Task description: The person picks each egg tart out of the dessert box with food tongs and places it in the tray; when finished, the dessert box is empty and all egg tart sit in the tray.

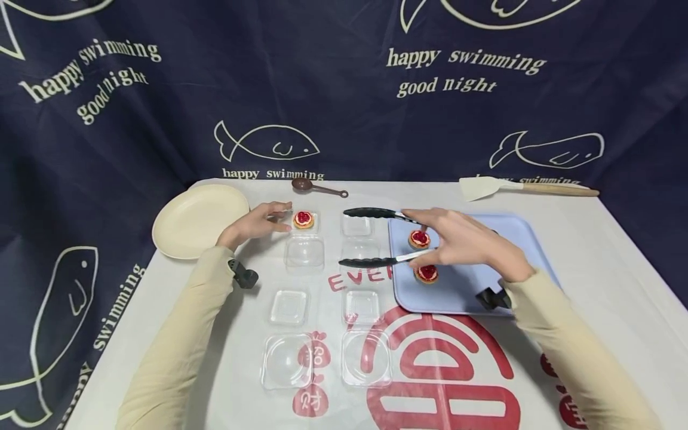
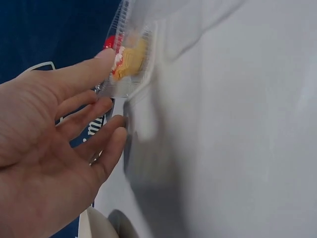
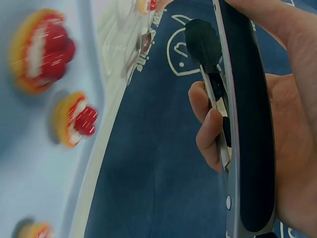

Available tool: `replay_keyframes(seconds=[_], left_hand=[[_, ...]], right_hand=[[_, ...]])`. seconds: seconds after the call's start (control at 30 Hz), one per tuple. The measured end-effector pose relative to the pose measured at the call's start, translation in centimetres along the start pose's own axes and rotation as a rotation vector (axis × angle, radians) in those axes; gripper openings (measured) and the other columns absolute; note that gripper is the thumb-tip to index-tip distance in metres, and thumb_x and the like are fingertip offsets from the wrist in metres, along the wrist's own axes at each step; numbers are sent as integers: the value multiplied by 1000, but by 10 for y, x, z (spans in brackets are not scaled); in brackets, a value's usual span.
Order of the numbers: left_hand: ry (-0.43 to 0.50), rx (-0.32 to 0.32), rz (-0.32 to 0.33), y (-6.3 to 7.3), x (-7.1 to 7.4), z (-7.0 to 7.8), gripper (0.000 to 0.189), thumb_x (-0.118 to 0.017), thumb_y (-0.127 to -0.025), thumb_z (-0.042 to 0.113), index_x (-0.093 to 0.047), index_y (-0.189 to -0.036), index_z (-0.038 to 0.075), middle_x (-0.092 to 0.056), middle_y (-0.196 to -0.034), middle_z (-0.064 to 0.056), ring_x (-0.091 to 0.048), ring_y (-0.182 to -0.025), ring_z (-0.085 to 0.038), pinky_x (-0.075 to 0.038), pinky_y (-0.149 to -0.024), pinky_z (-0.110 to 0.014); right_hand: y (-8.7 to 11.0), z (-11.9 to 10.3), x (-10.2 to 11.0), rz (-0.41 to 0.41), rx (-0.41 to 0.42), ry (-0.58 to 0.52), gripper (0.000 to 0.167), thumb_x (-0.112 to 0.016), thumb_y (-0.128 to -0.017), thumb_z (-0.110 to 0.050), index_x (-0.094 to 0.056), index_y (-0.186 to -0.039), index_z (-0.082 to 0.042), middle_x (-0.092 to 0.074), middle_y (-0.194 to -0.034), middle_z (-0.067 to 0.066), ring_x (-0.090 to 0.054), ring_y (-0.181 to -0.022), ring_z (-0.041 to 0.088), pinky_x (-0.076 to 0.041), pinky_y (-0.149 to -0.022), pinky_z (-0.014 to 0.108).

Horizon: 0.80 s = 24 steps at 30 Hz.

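Note:
My left hand (image 1: 258, 223) is beside a small clear plastic container (image 1: 315, 230) holding a berry-topped tart (image 1: 303, 220). In the left wrist view its fingers are loosely spread, with the thumb overlapping the edge of the container; I cannot tell whether it touches. My right hand (image 1: 466, 239) grips a pair of black-tipped tongs (image 1: 371, 261), whose jaws are spread wide with nothing between the tips. Below the tongs, a blue tray (image 1: 457, 298) bears tarts; two show in the head view, while the right wrist view shows a third tart (image 3: 34, 230) at its lower edge.
Several clear containers (image 1: 304, 254) and lids stand in two columns on the white table. A cream plate (image 1: 183, 224) lies at the left, a brown spoon (image 1: 303, 184) at the back, and a spatula (image 1: 481, 187) behind the tray. A dark printed cloth hangs behind.

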State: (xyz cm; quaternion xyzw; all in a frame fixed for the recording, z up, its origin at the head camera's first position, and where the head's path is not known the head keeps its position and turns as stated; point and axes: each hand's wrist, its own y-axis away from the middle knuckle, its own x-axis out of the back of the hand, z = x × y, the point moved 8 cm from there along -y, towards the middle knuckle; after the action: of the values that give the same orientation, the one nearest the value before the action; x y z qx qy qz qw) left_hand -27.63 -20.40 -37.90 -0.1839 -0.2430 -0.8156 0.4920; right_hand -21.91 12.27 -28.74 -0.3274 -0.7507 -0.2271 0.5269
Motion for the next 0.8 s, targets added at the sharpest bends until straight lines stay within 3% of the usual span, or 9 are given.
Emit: replay_keyframes(seconds=[0.17,0.3,0.43,0.47,0.53,0.6,0.67,0.73,0.8], left_hand=[[4,40,29,-1,3,-3,64,-67,-90,6,-37,-145,-9,-30,-155,-22,-34,-139,-41,-25,-117,-51],[-13,35,38,-2,4,-3,63,-67,-89,6,-39,-144,-8,-32,-154,-21,-37,-138,-40,-26,-117,-50],[-33,14,34,-3,4,3,62,-67,-88,3,-39,-141,-12,-32,-152,-25,-37,-136,-43,-26,-116,-51],[-39,10,34,-4,4,4,61,-67,-88,3,-40,-141,-12,-32,-152,-25,-38,-136,-44,-27,-116,-51],[-50,6,34,-4,4,5,61,-67,-88,2,-40,-140,-13,-33,-151,-26,-38,-135,-45,-27,-116,-51],[-62,8,37,-5,4,6,61,-67,-88,2,-40,-140,-13,-34,-151,-26,-39,-134,-44,-27,-116,-51],[-72,1,39,-5,3,7,60,-67,-88,2,-40,-139,-14,-34,-150,-27,-39,-134,-45,-27,-116,-50],[-80,-8,41,-5,3,7,60,-66,-88,1,-40,-139,-15,-34,-150,-28,-39,-134,-46,-26,-117,-50],[-85,-16,44,-5,3,7,59,-66,-88,1,-40,-138,-16,-33,-149,-29,-38,-134,-47,-26,-117,-50]], right_hand=[[-41,-8,0,-10,50,-17,88,-82,-74,-48,-47,-145,-7,-62,-131,8,-63,-105,21,-52,-78,40],[-74,-12,-3,-36,78,-33,82,-81,-76,-45,-50,-142,-5,-62,-132,9,-66,-100,20,-53,-76,37],[-102,-14,-7,-83,58,-35,76,-80,-78,-44,-54,-139,-6,-70,-115,12,-68,-96,22,-54,-68,34],[-108,-14,-7,-92,43,-37,75,-80,-77,-44,-55,-138,-7,-72,-102,12,-68,-87,19,-52,-62,32],[-118,-14,-9,-109,19,-41,73,-81,-77,-43,-57,-137,-9,-64,-69,6,-58,-60,12,-40,-48,26],[-128,-15,-10,-122,5,-33,72,-81,-76,-45,-59,-135,-10,-62,-65,4,-36,-46,8,-27,-43,24],[-135,-17,-13,-134,4,-19,70,-81,-75,-45,-60,-134,-12,-63,-66,2,-20,-44,7,-21,-43,25],[-142,-21,-16,-146,7,2,69,-81,-75,-46,-62,-132,-12,-74,-94,5,-21,-44,7,-24,-44,26],[-148,-25,-19,-161,12,31,69,-81,-75,-46,-62,-132,-12,-69,-121,6,-24,-45,8,-29,-45,27]])
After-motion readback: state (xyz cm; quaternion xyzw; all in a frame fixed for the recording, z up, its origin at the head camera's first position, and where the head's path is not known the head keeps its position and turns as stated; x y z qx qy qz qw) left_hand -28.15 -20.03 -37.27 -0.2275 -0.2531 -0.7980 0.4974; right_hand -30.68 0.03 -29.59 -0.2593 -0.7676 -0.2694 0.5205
